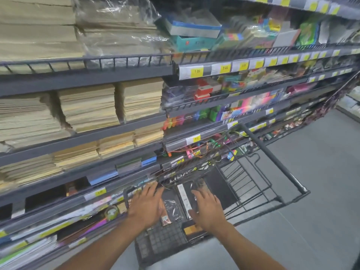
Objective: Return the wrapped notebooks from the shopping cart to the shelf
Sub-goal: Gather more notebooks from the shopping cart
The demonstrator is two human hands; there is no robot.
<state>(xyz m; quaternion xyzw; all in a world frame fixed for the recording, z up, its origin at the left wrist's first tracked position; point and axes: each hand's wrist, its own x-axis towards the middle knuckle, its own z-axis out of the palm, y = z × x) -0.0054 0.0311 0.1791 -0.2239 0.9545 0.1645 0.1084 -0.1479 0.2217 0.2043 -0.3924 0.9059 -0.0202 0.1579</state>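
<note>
Two hands down in the shopping cart (272, 156), fingers spread on the wrapped notebooks (173, 208) lying flat on the cart floor. Left hand (145, 204) on the stack's left side, right hand (207, 206) on its right; neither grip has closed on anything that I can see, palms flat. Cart sits tight against the shelf (81, 75), wire side touching the lower tiers. Paper stacks (87, 106) fill the left bays, price tags (196, 72) along the rails, mixed stationery to the right. Frame blurred.
</note>
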